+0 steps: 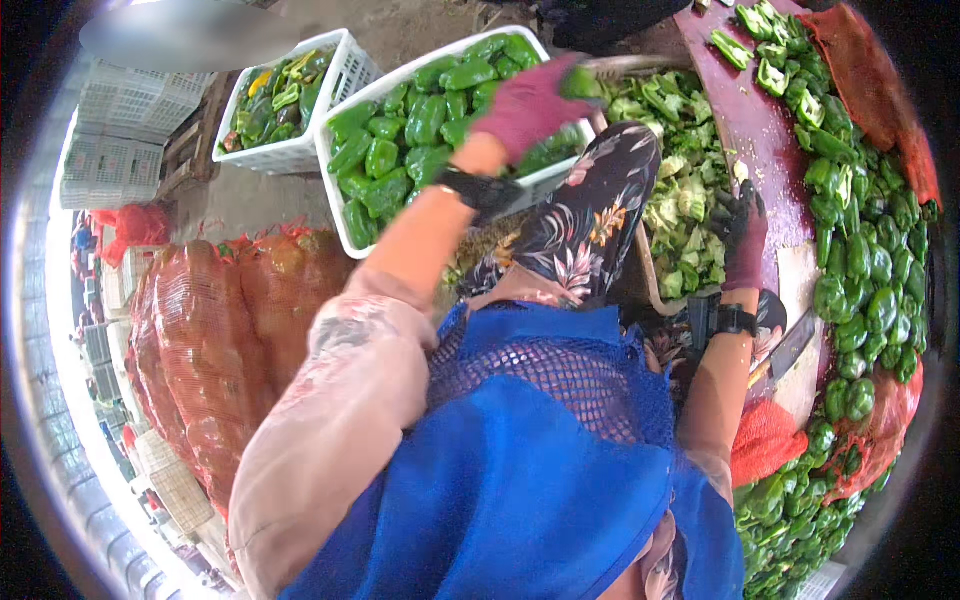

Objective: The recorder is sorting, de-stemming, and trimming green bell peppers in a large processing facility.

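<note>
My left hand, in a maroon glove, is smeared by motion above the right side of a white crate full of green bell peppers. A blurred green pepper shows at its fingertips. My right hand, gloved in maroon with dark fingers, is closed at the edge of a purple board. A small pale piece shows by its fingertips; what the hand grips is mostly hidden. Between the hands, a tub holds pale green pepper cores and scraps.
Many green peppers are heaped along the right, with cut halves farther back. A knife lies by my right forearm. Full red net sacks stand at left. Behind them is another white crate of mixed peppers.
</note>
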The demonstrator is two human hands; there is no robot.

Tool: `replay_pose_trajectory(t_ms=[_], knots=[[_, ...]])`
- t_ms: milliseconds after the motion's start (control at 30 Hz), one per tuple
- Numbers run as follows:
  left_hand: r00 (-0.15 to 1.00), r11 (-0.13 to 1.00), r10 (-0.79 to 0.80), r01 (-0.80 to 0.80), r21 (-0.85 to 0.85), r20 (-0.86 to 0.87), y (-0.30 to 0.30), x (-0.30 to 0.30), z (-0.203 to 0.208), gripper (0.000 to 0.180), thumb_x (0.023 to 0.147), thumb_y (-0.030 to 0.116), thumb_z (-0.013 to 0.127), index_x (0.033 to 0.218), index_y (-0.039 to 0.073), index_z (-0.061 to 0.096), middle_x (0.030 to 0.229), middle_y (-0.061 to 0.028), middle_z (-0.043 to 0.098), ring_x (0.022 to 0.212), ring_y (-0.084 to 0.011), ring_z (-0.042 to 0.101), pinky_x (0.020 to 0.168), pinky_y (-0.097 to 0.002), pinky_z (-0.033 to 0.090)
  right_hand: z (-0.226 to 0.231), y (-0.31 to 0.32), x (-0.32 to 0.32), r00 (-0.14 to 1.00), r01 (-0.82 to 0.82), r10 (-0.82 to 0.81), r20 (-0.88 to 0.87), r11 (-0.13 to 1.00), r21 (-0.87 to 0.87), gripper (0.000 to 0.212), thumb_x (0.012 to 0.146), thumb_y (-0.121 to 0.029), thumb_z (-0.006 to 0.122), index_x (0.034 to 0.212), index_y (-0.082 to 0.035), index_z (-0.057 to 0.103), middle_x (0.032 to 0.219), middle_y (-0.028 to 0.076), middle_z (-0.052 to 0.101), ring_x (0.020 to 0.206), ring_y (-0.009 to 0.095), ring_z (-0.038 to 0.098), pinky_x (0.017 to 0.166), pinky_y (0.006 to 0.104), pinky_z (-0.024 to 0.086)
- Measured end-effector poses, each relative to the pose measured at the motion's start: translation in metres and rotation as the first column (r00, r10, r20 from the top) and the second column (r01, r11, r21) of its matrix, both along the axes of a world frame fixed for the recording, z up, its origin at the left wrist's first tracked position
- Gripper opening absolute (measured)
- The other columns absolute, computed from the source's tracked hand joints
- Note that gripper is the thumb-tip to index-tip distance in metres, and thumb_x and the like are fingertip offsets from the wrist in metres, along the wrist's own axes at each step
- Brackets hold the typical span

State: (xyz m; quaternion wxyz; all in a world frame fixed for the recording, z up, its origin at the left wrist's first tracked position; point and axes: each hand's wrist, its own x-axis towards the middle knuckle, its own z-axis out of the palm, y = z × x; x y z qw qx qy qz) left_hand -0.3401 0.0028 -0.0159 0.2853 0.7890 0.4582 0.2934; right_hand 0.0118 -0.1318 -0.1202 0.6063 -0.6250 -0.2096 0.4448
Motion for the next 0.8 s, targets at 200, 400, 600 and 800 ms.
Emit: replay_pose_trajectory(t_ms=[200,400,600,800], knots=[[0.884,0.978,0.19,-0.208,0.006,-0.427,-0.001,-0.152,-0.029,0.072,0.073,0.05,0.067,0.133,0.019,0.044,0.125,-0.0135,0.054,0.114,-0.0294,0.052,0.097,-0.0372,0.04,0.047,0.005,-0.042,1.0,-0.017,0.016,-0.007,0.998,-0.054,0.044,0.093,-0.039,0.047,0.126,-0.011,0.042,0.098,0.015,0.061,0.064,0.021,0.057,0.054,0.0316,0.05],[0.747,0.946,0.124,0.11,0.305,-0.654,-0.051,-0.142,-0.115,0.055,0.08,0.046,0.058,0.129,0.021,0.048,0.131,-0.0088,0.048,0.118,-0.0339,0.045,0.099,-0.0465,0.036,0.028,0.008,-0.025,1.0,-0.018,0.02,0.023,0.998,-0.059,0.033,0.093,-0.028,0.049,0.116,-0.005,0.052,0.092,0.01,0.064,0.066,0.018,0.062,0.054,0.0301,0.052],[0.769,0.991,0.013,0.074,0.109,-0.639,-0.093,-0.126,-0.141,0.057,0.083,0.034,0.056,0.134,0.015,0.041,0.137,-0.0103,0.042,0.127,-0.0304,0.037,0.107,-0.0479,0.021,0.005,0.008,-0.028,0.946,0.127,-0.145,0.291,0.989,0.08,0.036,0.093,-0.029,0.047,0.121,-0.005,0.05,0.097,0.013,0.063,0.069,0.021,0.061,0.057,0.0333,0.052],[0.58,0.973,-0.129,0.23,0.009,-0.804,-0.092,-0.116,-0.134,0.071,0.079,0.043,0.058,0.139,0.014,0.033,0.144,-0.0105,0.032,0.131,-0.0342,0.03,0.108,-0.0506,0.016,0.123,-0.036,0.021,0.857,0.064,-0.107,0.504,0.993,0.101,0.032,0.088,-0.019,0.055,0.117,-0.005,0.055,0.104,0.01,0.063,0.085,0.019,0.063,0.073,0.0304,0.049]])
